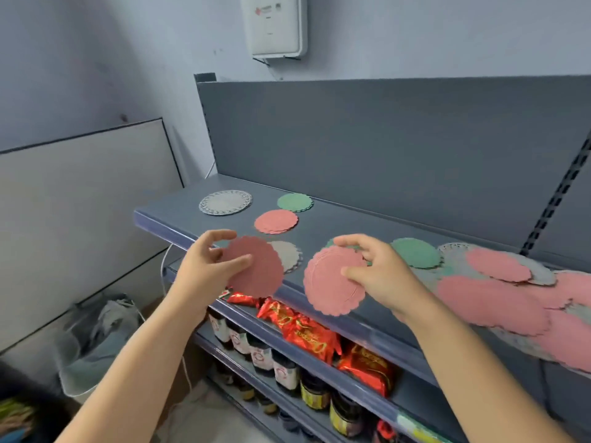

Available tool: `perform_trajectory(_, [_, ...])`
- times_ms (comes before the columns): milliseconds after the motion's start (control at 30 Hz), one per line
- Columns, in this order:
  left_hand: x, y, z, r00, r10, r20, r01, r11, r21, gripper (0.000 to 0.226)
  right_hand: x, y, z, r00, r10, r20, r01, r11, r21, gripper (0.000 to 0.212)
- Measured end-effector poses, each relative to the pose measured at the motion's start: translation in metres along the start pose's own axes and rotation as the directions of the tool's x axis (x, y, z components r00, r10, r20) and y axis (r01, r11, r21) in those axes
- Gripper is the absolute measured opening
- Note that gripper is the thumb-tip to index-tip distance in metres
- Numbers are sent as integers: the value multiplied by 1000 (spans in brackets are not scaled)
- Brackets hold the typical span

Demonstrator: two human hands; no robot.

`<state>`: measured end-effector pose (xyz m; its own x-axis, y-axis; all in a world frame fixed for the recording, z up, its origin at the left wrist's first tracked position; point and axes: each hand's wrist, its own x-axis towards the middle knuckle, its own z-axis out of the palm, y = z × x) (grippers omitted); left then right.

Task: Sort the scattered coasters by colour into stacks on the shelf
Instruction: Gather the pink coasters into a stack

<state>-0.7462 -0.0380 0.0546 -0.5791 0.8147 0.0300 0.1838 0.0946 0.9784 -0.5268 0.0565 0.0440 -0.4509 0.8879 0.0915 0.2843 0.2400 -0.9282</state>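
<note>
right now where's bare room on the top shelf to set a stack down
Bare: the shelf strip along the back panel, right of the green stack; also the left end beside the grey coaster. Crowded: the heap at the right.

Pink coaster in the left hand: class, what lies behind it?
A grey coaster on the shelf peeks out behind the pink coaster; its left part is covered.

Coasters (276,221) on shelf (345,219), jars (284,370) below

Matt papery scalloped coasters (276,221) on smooth painted metal shelf (335,225).
</note>
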Motion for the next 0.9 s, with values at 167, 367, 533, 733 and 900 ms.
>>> perform_trajectory(167, [66,-22,-46,988,-146,58,154,974,-167,36,24,-8,66,992,106,-64,-104,994,31,35])
perform_trajectory(367, [158,-29,-28,963,-132,233,178,965,-190,35,69,-6,71,932,300,-204,-236,929,286,18])
perform_trajectory(533, [232,-44,21,945,-20,326,-18,993,113,39,136,4,74,881,403,-247,-246,836,490,24])
perform_trajectory(733, [294,-54,47,837,55,544,-380,774,506,31,213,15,94,880,423,-213,-307,852,423,23])
perform_trajectory(900, [321,-48,50,797,3,604,-378,782,495,22,242,38,109,832,386,-398,-426,905,-12,27])
